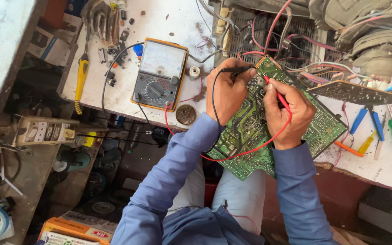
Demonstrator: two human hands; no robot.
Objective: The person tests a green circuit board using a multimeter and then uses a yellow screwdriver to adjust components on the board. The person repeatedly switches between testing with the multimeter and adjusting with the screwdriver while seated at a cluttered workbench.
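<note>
- Desk [114, 97] carries the analog multimeter [159, 75], dial up, readable.
- Green circuit board [250, 131] tilts off desk edge over lap, exposing solder side.
- Left hand [225, 90] grips black probe [237, 69]; right hand [286, 113] pinches red probe [277, 93], both tips on board.

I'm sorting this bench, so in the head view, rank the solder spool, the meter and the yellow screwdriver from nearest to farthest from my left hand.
From the left hand:
1. Solder spool, just to its left.
2. Meter, farther left on the bench.
3. Yellow screwdriver, near the bench's left edge.
</note>
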